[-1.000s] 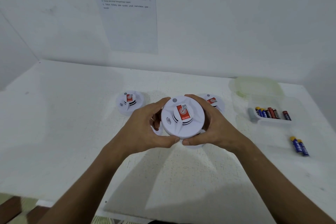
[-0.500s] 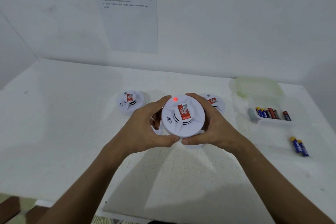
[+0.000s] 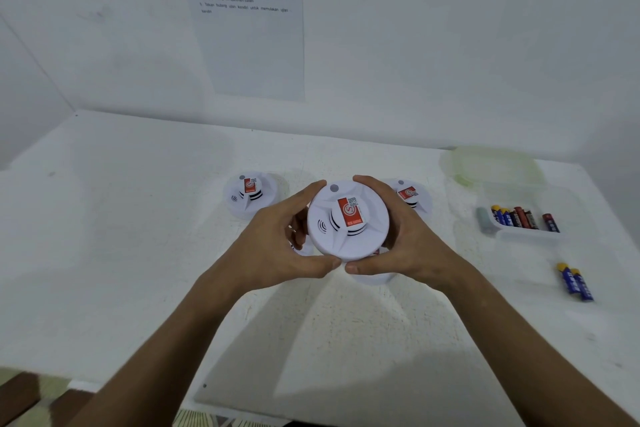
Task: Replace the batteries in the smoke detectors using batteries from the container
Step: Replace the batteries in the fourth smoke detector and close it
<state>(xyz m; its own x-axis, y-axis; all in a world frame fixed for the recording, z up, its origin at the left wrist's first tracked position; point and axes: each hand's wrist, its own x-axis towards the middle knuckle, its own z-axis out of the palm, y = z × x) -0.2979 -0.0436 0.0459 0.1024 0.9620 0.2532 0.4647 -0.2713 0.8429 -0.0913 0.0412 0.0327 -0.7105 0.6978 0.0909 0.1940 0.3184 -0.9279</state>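
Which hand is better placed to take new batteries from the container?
Right. The right hand is on the detector's side nearest the container, which lies to its right; the left hand would have to cross over.

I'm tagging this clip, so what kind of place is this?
Probably a staged test or training station, not a lived-in room: a bare white table boxed in by white walls, a printed instruction sheet taped up, and identical smoke detectors set out beside a container of batteries.
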